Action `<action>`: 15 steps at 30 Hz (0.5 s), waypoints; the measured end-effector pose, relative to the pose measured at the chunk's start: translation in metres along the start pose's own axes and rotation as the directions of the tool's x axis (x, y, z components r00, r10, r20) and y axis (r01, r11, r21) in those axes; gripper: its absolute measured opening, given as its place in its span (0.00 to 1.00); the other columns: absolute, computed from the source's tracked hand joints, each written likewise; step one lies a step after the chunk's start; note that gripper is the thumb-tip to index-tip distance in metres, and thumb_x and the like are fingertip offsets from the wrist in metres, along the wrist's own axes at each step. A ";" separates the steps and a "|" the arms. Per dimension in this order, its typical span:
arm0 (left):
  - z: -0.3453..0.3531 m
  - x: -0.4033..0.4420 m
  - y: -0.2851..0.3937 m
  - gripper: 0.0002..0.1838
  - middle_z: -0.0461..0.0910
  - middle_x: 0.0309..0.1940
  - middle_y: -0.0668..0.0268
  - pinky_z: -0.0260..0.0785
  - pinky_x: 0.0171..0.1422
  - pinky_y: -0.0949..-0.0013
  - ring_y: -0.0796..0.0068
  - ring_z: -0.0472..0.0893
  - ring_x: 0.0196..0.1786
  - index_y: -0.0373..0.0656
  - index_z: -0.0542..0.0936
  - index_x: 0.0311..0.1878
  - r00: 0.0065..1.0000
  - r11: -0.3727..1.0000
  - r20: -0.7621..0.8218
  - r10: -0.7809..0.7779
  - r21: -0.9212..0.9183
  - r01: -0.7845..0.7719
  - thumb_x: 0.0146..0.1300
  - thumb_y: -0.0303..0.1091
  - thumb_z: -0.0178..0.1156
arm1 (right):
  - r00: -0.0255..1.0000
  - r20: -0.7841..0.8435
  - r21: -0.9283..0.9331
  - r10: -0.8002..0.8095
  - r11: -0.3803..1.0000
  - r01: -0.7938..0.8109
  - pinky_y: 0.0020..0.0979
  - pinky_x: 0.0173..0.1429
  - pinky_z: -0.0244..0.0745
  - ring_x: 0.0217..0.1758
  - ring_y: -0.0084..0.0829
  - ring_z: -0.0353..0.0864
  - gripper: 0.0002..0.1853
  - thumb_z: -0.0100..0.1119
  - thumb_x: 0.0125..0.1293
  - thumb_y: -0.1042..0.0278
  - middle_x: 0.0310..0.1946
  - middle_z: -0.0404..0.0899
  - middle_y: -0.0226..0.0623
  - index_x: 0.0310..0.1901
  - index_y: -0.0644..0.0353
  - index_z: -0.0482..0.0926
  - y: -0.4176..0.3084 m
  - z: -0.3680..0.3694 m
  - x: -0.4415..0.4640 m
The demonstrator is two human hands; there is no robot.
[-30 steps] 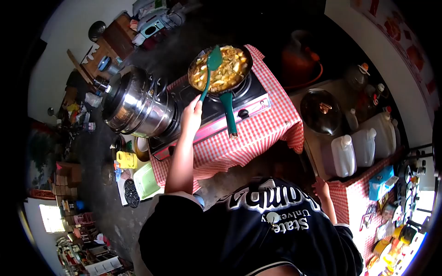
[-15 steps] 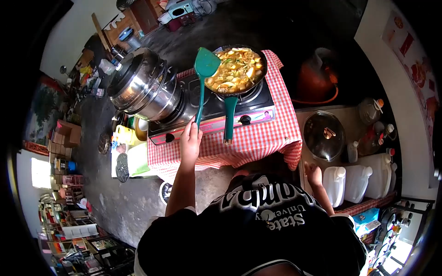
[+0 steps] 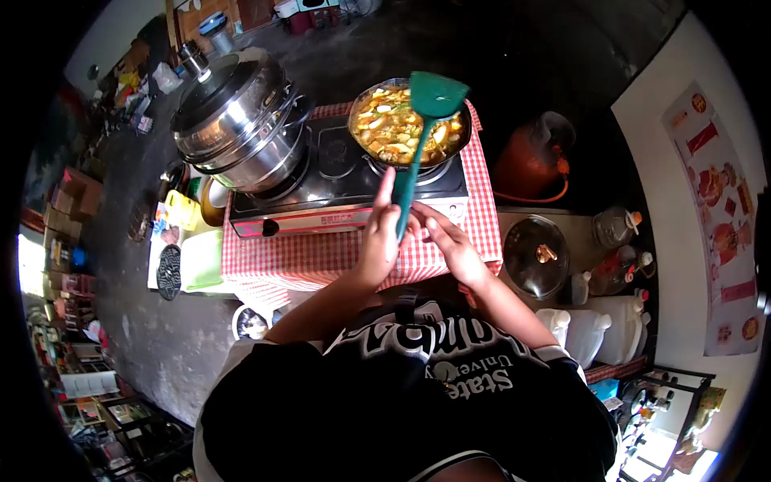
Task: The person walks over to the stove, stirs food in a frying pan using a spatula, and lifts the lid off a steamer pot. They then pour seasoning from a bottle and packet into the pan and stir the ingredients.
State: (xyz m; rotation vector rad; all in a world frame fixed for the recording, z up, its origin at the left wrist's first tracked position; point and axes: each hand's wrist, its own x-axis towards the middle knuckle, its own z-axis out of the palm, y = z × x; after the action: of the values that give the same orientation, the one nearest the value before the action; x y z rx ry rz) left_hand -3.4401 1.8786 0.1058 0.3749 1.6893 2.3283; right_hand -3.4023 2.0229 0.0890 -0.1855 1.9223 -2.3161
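The green spatula (image 3: 438, 96) is raised, its blade over the right side of a pan (image 3: 351, 132) of chunky stew on the stove (image 3: 333, 217). My left hand (image 3: 381, 245) is closed around the lower end of the spatula handle, its index finger extended. Beside it, my right hand (image 3: 456, 251) has its fingers bent in against the handle area near the left fingers; what they grip is hidden. The pan's green handle is mostly covered by the spatula handle and my hands.
A large steamer pot (image 3: 241, 120) stands on the left burner. The stove rests on a checked cloth (image 3: 313, 261). To the right are an orange gas cylinder (image 3: 526, 161), a glass lid (image 3: 534, 269) and plastic jugs (image 3: 590, 333). A green tray (image 3: 201, 261) lies at the left.
My left hand has carried the spatula right, over the pan. My right hand has come from beside the jugs to the spatula handle, next to my left hand. The view has shifted.
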 end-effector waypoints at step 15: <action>-0.170 -0.068 -0.020 0.33 0.78 0.35 0.62 0.70 0.38 0.72 0.74 0.77 0.31 0.48 0.47 0.71 0.957 0.828 -0.286 0.048 0.547 0.122 0.66 0.35 0.49 | 0.923 -0.385 -0.767 0.031 0.545 -0.338 0.32 0.38 0.71 0.32 0.28 0.77 0.19 0.46 0.66 0.65 0.31 0.78 0.44 0.57 0.64 0.68 -0.042 -0.138 0.062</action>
State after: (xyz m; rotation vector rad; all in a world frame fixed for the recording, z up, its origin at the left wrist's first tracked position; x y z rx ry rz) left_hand -3.4342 1.7102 0.0311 0.0917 2.4997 1.8765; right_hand -3.4880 2.1532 0.1055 0.3525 2.8927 -1.1592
